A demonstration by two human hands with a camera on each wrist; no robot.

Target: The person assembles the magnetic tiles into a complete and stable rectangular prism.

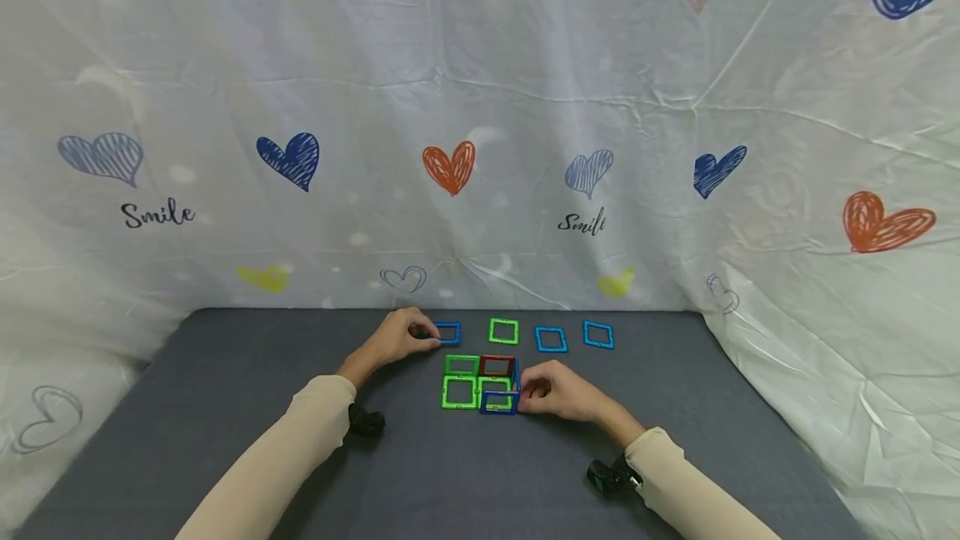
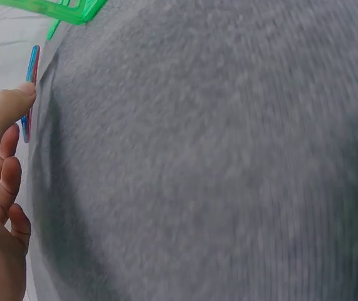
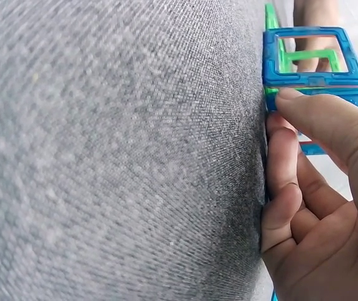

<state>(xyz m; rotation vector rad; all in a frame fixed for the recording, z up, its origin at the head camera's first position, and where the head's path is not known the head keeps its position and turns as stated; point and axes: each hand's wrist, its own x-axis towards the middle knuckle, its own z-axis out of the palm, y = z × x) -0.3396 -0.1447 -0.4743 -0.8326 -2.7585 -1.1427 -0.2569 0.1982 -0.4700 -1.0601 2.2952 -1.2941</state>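
My left hand [image 1: 405,334] pinches a blue square magnetic tile [image 1: 449,333] between thumb and fingers, near the table's far edge. The left wrist view shows that tile [image 2: 33,63] edge-on beneath the thumb. At the middle of the table stands a magnetic tile structure: two green squares [image 1: 459,392] lie flat, with a green tile [image 1: 462,365] and a dark red tile [image 1: 497,366] behind them and blue tiles [image 1: 499,402] upright at front and right. My right hand [image 1: 557,391] grips the structure's right side, thumb at the lower corner of the blue tiles [image 3: 316,80].
Beyond the structure, a loose green square tile [image 1: 504,332] and two light blue tiles [image 1: 551,339] lie in a row on the dark grey table [image 1: 450,473]. A white curtain [image 1: 510,123] with printed hearts hangs behind the table.
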